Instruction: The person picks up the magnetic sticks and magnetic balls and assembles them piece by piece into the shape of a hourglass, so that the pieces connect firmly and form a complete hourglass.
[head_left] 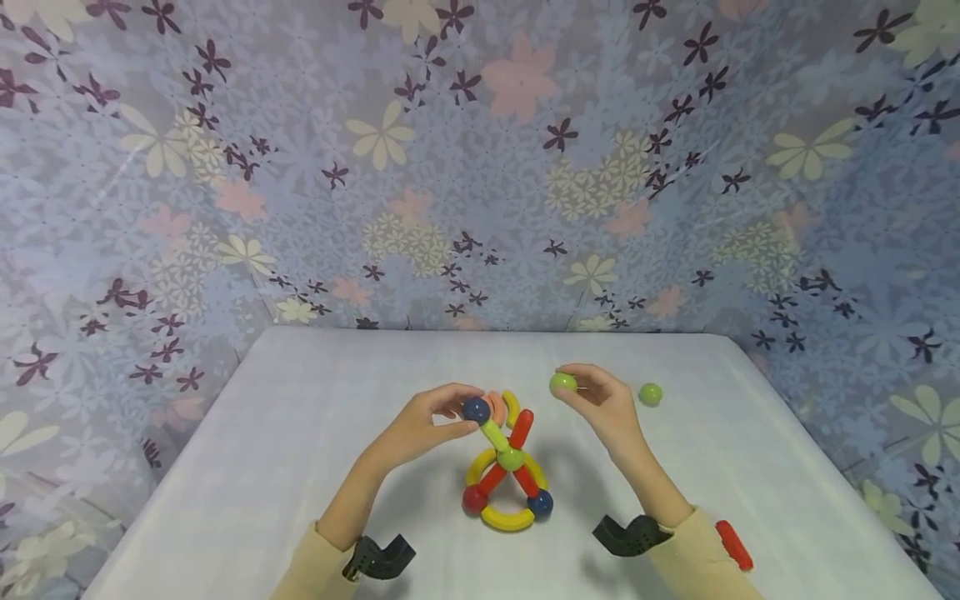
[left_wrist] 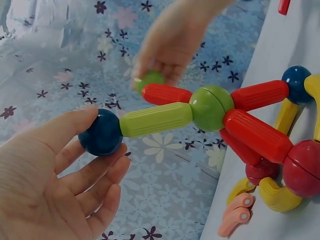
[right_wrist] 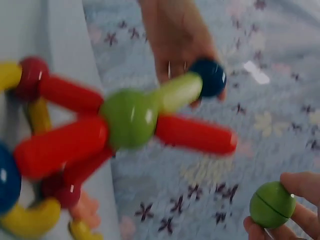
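A magnetic stick-and-ball structure stands on the table, with a green ball (head_left: 511, 457) at its centre. Red sticks run from it down to a red ball (head_left: 475, 499) and a blue ball (head_left: 540, 504), joined by curved yellow sticks (head_left: 507, 520). Upward from the centre rise a red stick (head_left: 521, 429) with a free end and a light green stick (left_wrist: 156, 120) capped by a dark blue ball (left_wrist: 100, 134). My left hand (head_left: 420, 425) pinches that dark blue ball between thumb and fingers. To the right of the structure, my right hand (head_left: 606, 408) holds a loose green ball (right_wrist: 272, 204) at its fingertips.
Another green ball (head_left: 651, 394) lies on the white table (head_left: 337, 375) beyond my right hand. A loose red stick (head_left: 734, 546) is by the right sleeve. Pink curved pieces (left_wrist: 236, 215) and a yellow one (head_left: 512, 408) lie behind the structure. Flowered cloth (head_left: 480, 167) hangs behind the table.
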